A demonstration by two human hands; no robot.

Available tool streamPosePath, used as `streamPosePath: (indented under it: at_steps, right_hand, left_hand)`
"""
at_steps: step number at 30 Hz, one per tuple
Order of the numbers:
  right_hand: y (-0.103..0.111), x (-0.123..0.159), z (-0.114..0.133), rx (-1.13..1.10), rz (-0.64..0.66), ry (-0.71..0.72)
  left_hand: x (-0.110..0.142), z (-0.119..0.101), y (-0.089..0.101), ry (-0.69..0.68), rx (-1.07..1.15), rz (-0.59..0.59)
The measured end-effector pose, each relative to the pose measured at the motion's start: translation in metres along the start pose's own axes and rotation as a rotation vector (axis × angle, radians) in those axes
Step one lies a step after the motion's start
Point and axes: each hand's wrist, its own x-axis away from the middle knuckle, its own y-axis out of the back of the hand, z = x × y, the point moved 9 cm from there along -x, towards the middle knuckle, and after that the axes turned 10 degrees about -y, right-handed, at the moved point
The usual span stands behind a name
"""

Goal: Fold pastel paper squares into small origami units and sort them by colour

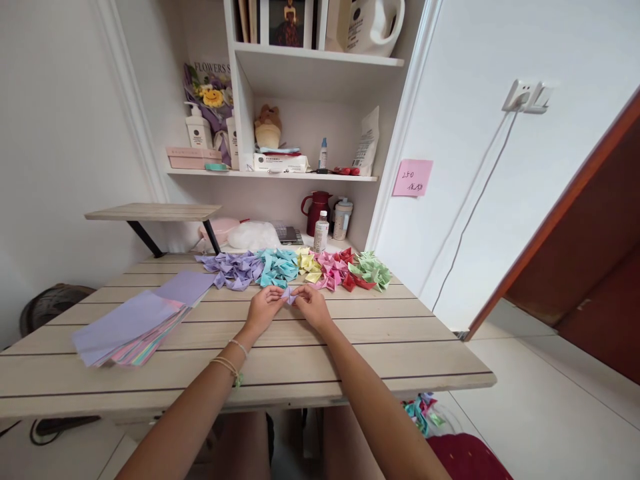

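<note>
- Fingers (273, 292) of both hands: closed, pinching one small purple paper piece (289, 296) between them.
- Left hand (265, 311): thumb and fingertips on the piece's left side. Right hand (313, 308): similar pinch on its right side (fold detail too small to read).
- Piece location: over the slatted table (400, 340), near its middle, on the near side of the blue folded pieces (278, 267). Cannot tell if it touches the boards.
- Heaps beyond the hands, left to right: purple folded pieces (237, 268), the blue ones, yellow folded pieces (308, 263), pink folded pieces (330, 268), red folded pieces (357, 283), green folded pieces (373, 270). Neighbouring heaps touch.
- Table's left: fanned stack of paper sheets (131, 321), purple on top, pink and other colours at the near edge. Well apart from the hands.
- Behind the heaps: clear bottle (321, 233), dark red jug (317, 208).
- Left wrist: thin bracelets (229, 365).
- Wall, right: pink note (413, 177) (handwritten, "250" legible).
</note>
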Motion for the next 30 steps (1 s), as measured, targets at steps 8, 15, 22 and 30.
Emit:
streamPosePath:
  at_steps: [8, 15, 22, 30]
  right_hand:
    - [0.004, 0.006, 0.02, 0.316, -0.029, 0.147]
    - [0.002, 0.006, 0.024, 0.304, -0.002, 0.177]
    - [0.002, 0.002, 0.004, 0.097, 0.006, 0.009]
    - [0.005, 0.003, 0.001, 0.07, 0.004, -0.034]
  left_hand:
    - [0.003, -0.012, -0.01, -0.084, -0.122, 0.139]
    - [0.002, -0.03, -0.01, -0.224, -0.3, 0.201]
    - [0.001, -0.032, -0.007, -0.236, -0.305, 0.148]
    - [0.001, -0.03, -0.007, -0.223, -0.27, 0.132]
